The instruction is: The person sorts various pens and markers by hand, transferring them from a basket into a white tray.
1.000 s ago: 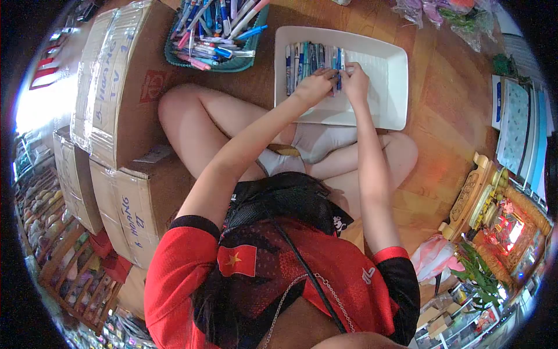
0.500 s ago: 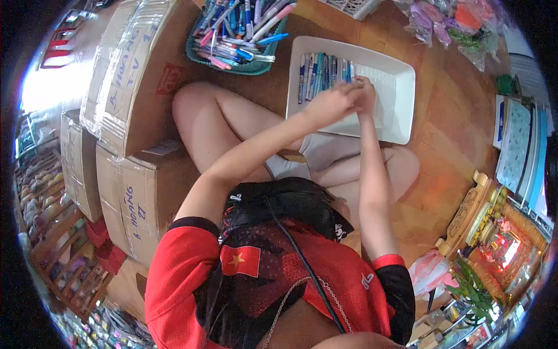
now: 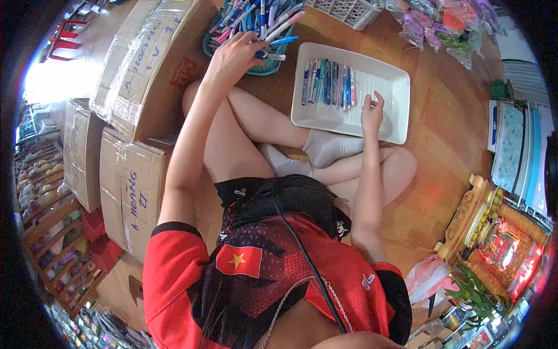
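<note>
My left hand is over the near edge of a green basket heaped with loose pens. Its fingers are apart above the pens, close to a light-blue pen; whether they touch one is hard to see. On the floor before my crossed legs lies a white tray. Several pens lie side by side in its left part, with a pink-ended pen at the row's right end. Over the tray's right part is my right hand, thumb and fingers apart, holding nothing visible.
Taped cardboard boxes are stacked at my left. A white plastic crate and plastic-wrapped artificial flowers lie ahead. To the right stands a lit wooden altar with a plant beside it.
My left hand has left the tray and moved to the pen basket. My right hand has drawn slightly back and right, with its fingers opened. The pink-ended pen now shows in the row.
</note>
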Action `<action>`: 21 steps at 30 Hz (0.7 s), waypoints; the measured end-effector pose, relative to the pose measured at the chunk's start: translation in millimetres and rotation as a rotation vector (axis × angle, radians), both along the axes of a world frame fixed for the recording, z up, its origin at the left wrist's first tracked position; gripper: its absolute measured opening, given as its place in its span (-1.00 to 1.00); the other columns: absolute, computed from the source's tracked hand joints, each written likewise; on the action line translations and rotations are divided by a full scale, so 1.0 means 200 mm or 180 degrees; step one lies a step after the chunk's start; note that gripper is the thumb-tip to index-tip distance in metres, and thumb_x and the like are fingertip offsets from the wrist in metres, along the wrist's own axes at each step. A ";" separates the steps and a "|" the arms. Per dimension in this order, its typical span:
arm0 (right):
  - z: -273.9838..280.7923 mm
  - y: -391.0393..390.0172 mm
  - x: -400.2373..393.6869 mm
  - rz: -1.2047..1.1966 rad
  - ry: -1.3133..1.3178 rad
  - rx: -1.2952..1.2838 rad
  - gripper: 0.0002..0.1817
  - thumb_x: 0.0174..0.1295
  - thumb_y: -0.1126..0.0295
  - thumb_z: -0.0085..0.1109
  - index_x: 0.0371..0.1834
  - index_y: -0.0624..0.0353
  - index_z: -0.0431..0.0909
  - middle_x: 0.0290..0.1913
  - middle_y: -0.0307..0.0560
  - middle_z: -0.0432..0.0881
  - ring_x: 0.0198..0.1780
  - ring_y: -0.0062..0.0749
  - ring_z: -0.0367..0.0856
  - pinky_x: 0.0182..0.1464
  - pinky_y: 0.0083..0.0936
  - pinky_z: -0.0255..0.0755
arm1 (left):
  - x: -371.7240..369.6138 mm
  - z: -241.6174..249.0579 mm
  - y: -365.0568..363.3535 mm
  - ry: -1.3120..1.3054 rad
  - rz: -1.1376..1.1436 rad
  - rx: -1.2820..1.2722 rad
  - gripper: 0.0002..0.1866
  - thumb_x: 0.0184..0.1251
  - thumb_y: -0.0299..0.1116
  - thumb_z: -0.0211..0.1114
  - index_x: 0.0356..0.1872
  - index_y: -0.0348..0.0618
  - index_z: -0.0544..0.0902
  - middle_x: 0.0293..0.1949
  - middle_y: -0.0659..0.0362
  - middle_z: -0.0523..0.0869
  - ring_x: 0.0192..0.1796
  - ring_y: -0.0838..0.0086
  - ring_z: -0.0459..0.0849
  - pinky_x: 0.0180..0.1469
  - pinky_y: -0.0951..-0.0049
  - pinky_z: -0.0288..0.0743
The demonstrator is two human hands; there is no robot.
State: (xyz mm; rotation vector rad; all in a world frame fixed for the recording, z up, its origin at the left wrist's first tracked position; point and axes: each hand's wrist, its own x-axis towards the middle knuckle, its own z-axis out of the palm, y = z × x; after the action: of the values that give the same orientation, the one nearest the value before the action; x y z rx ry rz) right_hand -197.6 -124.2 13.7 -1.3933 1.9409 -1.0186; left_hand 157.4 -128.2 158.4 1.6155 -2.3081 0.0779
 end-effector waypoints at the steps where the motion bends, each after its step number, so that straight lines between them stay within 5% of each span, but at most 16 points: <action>1: 0.02 0.02 0.01 0.0009 -0.0118 0.0023 -0.58 0.26 0.21 0.05 0.11 0.21 0.36 -0.32 0.09 0.58 -0.29 -0.20 0.56 -0.17 -0.36 0.41 | 0.00 0.00 -0.01 -0.0032 -0.0060 0.0054 -0.67 0.00 -0.24 0.33 -0.14 0.01 0.64 -0.17 0.22 0.56 -0.04 0.35 0.55 -0.05 0.34 0.49; 10: 0.13 0.14 0.10 0.0294 -0.0365 -0.0003 -0.68 0.27 0.22 0.07 0.01 0.14 0.46 -0.37 -0.03 0.57 -0.36 -0.39 0.53 -0.24 -0.49 0.40 | -0.01 0.08 -0.08 -0.0471 -0.0477 0.0345 -0.76 0.10 -0.36 0.23 -0.19 -0.12 0.66 -0.20 0.17 0.59 -0.07 0.27 0.56 -0.01 0.33 0.47; 21: 0.36 0.11 0.21 0.0746 -0.0752 -0.0708 -0.78 0.27 0.37 0.08 -0.07 0.17 0.53 -0.40 -0.19 0.56 -0.42 -0.65 0.46 -0.33 -0.66 0.37 | -0.13 0.26 -0.12 0.0655 -0.0890 -0.0218 -0.79 0.19 -0.31 0.24 -0.24 -0.21 0.67 -0.20 0.09 0.61 -0.17 0.22 0.62 -0.09 0.32 0.49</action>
State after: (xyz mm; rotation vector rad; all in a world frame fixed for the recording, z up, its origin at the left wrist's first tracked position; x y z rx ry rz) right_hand -155.8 -102.2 85.1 -1.5019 1.4928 -1.2502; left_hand 130.9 -152.3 210.8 1.1941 -2.3160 -0.0699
